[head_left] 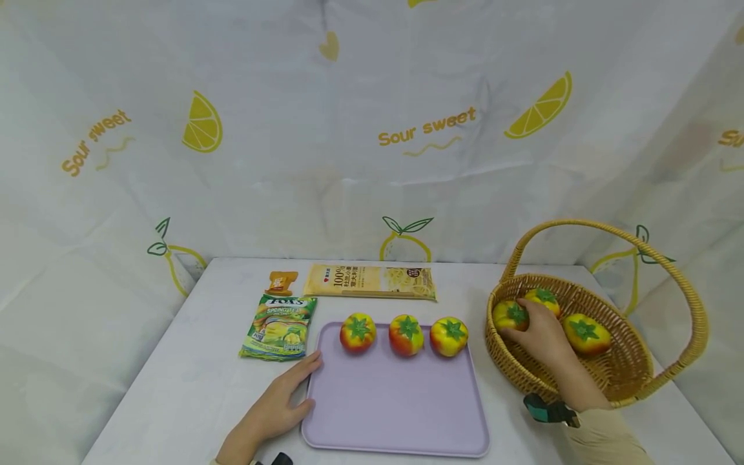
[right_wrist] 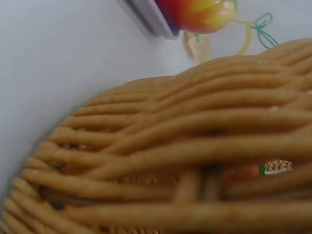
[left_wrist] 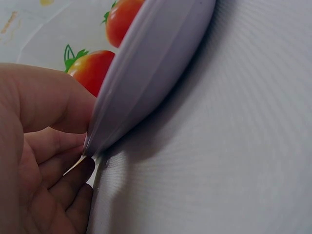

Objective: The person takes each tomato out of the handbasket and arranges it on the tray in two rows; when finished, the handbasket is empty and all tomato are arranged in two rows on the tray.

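Note:
A lilac tray [head_left: 395,407] lies on the table, with three red-and-yellow fruits [head_left: 358,332] with green star-shaped leaf tops in a row along its far side. My left hand [head_left: 276,407] rests at the tray's left edge; in the left wrist view its fingers touch the tray rim [left_wrist: 146,73]. Inside the wicker basket [head_left: 624,336], my right hand [head_left: 546,336] grips a yellowish fruit [head_left: 510,316] of the same kind at the left wall. Two more such fruits [head_left: 587,334] lie in the basket. The basket's weave hides the right hand in the right wrist view.
A green candy bag [head_left: 279,328] lies left of the tray, with a small orange-brown packet [head_left: 281,283] behind it. A long yellow pasta packet [head_left: 372,281] lies at the back. The basket's tall handle [head_left: 692,310] arches over its right side. A printed cloth hangs behind.

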A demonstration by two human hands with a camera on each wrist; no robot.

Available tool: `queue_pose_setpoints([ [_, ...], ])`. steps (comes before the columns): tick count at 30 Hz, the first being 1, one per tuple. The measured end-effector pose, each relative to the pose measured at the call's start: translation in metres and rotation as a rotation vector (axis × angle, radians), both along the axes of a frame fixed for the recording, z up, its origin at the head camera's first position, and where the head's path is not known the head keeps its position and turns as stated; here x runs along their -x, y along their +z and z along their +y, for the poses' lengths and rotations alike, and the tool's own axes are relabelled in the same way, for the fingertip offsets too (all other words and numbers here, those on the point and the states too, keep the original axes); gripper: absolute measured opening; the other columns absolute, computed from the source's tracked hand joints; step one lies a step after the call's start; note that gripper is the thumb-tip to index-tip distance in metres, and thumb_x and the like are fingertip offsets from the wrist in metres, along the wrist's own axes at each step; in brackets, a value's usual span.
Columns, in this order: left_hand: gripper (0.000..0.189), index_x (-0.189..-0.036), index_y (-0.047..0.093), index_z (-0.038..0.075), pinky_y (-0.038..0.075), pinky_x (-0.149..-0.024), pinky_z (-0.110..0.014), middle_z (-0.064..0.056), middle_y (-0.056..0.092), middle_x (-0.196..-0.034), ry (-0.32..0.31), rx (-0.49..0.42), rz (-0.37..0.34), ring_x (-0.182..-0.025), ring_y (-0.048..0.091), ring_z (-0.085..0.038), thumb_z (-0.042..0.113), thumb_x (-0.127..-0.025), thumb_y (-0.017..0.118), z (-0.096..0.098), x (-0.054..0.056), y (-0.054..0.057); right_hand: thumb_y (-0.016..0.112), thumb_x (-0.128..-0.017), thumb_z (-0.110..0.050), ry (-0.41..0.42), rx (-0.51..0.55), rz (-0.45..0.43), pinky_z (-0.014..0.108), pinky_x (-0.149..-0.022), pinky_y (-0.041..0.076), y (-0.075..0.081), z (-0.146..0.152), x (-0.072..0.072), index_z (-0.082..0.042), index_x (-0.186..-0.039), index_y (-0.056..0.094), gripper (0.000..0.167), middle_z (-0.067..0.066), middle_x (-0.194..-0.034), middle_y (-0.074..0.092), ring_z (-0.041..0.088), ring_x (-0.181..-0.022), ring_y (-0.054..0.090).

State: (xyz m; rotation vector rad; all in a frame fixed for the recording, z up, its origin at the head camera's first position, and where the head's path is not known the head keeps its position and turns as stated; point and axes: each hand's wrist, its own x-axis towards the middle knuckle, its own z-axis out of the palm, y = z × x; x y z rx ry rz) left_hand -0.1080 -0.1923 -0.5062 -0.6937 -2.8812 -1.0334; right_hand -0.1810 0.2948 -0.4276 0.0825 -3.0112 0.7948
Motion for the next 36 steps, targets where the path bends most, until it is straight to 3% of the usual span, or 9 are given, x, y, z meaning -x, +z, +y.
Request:
queue_pose_setpoints([
  [8,0.063,-0.141,0.046,0.013,0.035,-0.11,-0.048,0.003,0.038,-0.151,0.001,0.002,-0.014,-0.138,0.037,-0.022,0.017,-0.08,0.063,0.001,0.0,0.0,0.067,-0.085,-0.04,-0.04,0.079,0.045,0.067,-0.093,0.038,0.009,0.002,-0.007,0.014,-0.138,0.033,0.083,0.04,-0.136,0.036,0.057,-0.119,0.038],
  [17,0.063,-0.141,0.046,0.014,0.035,-0.11,-0.049,0.003,0.038,-0.151,0.006,0.005,-0.022,-0.138,0.037,-0.021,0.018,-0.08,0.063,0.001,-0.001,0.001,0.068,-0.084,-0.041,-0.074,0.16,0.092,0.069,-0.089,0.039,0.021,-0.005,-0.028,0.006,-0.142,0.034,0.082,0.038,-0.14,0.031,0.057,-0.119,0.037],
  [24,0.063,-0.141,0.046,0.014,0.035,-0.11,-0.049,0.002,0.038,-0.151,0.012,0.0,-0.036,-0.138,0.037,-0.022,0.018,-0.081,0.063,0.002,-0.001,0.004,0.069,-0.083,-0.042,-0.086,0.209,0.107,0.065,-0.089,0.042,0.028,-0.017,-0.043,-0.004,-0.147,0.031,0.083,0.033,-0.142,0.035,0.051,-0.119,0.042],
  [26,0.063,-0.141,0.046,0.014,0.035,-0.11,-0.049,0.002,0.038,-0.151,0.01,0.001,-0.036,-0.139,0.036,-0.022,0.017,-0.081,0.063,0.002,-0.001,0.004,0.07,-0.082,-0.041,-0.075,0.222,0.122,0.059,-0.087,0.045,0.031,-0.022,-0.047,-0.006,-0.146,0.033,0.082,0.031,-0.142,0.037,0.048,-0.117,0.045],
  [28,0.063,-0.141,0.046,0.013,0.035,-0.11,-0.049,0.002,0.038,-0.151,0.009,0.001,-0.035,-0.139,0.036,-0.022,0.017,-0.08,0.063,0.001,-0.001,0.003,0.072,-0.082,-0.039,-0.056,0.224,0.157,0.042,-0.087,0.049,0.032,-0.029,-0.05,-0.007,-0.144,0.037,0.078,0.027,-0.141,0.04,0.042,-0.113,0.049],
  [33,0.063,-0.141,0.046,0.014,0.034,-0.111,-0.049,0.003,0.037,-0.151,0.013,0.002,-0.039,-0.139,0.036,-0.021,0.018,-0.081,0.063,0.001,-0.001,0.003,0.078,-0.076,-0.032,0.006,0.231,0.28,0.005,-0.076,0.041,0.026,-0.05,-0.057,-0.009,-0.136,0.048,0.071,0.015,-0.134,0.051,0.017,-0.107,0.051],
  [36,0.062,-0.141,0.046,0.014,0.034,-0.111,-0.049,0.004,0.037,-0.152,0.016,0.002,-0.044,-0.139,0.036,-0.021,0.019,-0.081,0.062,0.001,-0.001,0.003,0.082,-0.072,-0.028,0.044,0.24,0.329,0.004,-0.077,0.043,0.02,-0.065,-0.06,-0.009,-0.132,0.052,0.069,0.01,-0.129,0.055,-0.003,-0.104,0.046],
])
